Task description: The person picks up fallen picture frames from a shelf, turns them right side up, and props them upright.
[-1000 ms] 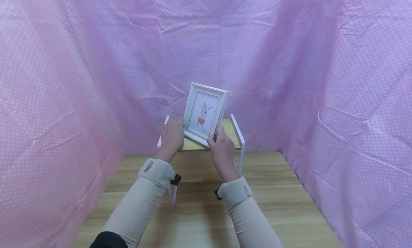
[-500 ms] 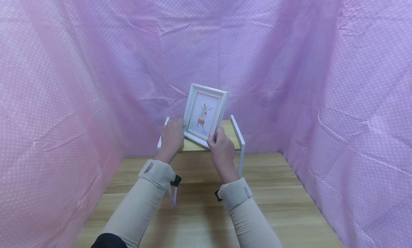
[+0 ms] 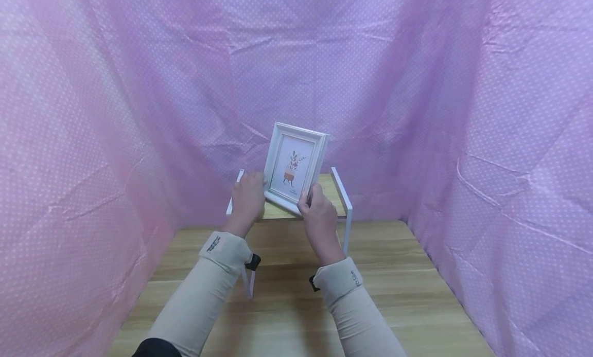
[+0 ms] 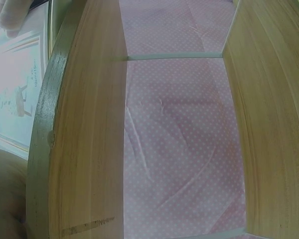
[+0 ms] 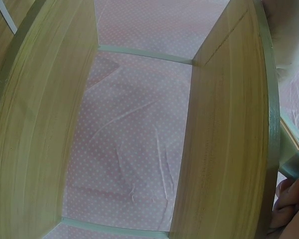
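A white picture frame (image 3: 296, 166) with a print of a potted plant is held tilted over the top board of a small wooden shelf (image 3: 331, 192). My right hand (image 3: 319, 213) pinches its lower right corner, thumb on the front. At the lower left edge, my left hand (image 3: 248, 197) grips the frame, its fingers mostly hidden from the head view. In the left wrist view, part of the picture frame (image 4: 15, 94) shows beyond the board, with right-hand fingers (image 4: 12, 15) at its border. A corner of the picture frame (image 5: 294, 162) appears in the right wrist view beside curled fingers (image 5: 289, 199).
The shelf has white metal side rails (image 3: 343, 190) and stands on a wood-grain table (image 3: 278, 316). Pink dotted cloth (image 3: 296, 64) hangs behind and along both sides. Both wrist views look between the shelf's boards (image 4: 89, 124) at the cloth.
Both hands keep their hold with almost no movement. The picture frame's top has sunk very slightly, and the whole scene sits a little lower in the head view.
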A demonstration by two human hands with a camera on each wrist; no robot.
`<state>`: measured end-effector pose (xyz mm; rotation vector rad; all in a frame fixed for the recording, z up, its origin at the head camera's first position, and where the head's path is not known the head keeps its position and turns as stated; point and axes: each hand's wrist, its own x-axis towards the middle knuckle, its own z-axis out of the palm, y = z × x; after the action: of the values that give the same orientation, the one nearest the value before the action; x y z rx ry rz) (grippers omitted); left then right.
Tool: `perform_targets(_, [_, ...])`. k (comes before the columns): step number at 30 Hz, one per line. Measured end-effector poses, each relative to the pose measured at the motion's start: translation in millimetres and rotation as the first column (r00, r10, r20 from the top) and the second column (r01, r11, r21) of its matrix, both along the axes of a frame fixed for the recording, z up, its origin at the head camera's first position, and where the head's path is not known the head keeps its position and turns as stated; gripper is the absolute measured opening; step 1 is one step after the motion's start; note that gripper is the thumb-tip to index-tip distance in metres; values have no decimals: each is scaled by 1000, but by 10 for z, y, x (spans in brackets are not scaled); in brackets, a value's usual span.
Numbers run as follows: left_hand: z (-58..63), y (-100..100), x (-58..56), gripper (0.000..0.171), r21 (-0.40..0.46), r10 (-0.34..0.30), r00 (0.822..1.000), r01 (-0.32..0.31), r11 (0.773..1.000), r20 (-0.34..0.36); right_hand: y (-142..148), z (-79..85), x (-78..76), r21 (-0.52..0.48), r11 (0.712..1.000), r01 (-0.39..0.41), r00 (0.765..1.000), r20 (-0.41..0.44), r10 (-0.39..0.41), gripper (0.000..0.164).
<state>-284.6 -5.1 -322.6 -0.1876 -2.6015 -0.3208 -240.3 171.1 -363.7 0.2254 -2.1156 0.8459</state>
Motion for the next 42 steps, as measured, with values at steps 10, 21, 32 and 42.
perform_targets(10, [-15, -4, 5, 27, 4, -4, 1000, 4, 1000, -15, 7, 19, 9, 19, 1000, 19, 1000, -25, -18, 17])
perform_targets(21, [-21, 4, 16, 28, 14, -1, 1000, 0, 1000, 11, 22, 9, -3, 16, 999, 32, 999, -14, -32, 18])
perform_targets(32, [-27, 4, 19, 29, 2, 11, 1000, -11, 1000, 18, 19, -14, -19, 25, 999, 30, 999, -17, -30, 19])
perform_targets(42, [-28, 8, 4, 26, -3, 12, 1000, -12, 1000, 16, 19, -10, -20, 19, 999, 26, 999, -32, -26, 18])
